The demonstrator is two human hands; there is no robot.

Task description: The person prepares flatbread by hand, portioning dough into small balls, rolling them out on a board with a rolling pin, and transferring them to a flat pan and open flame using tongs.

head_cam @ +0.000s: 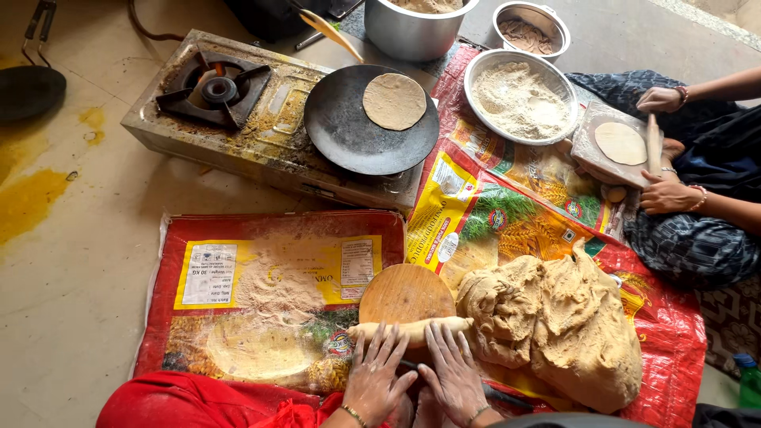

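Wooden rolling pin (412,327) partly hidden under both hands.

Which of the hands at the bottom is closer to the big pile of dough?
The right hand. It lies beside the dough pile, almost touching its lower left edge. The left hand rests farther left, below the round wooden board.

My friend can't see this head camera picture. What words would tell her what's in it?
Seen from above, a person's left hand and right hand press on a rolling pin beside a round wooden board and a big dough heap. A flatbread cooks on a dark pan.
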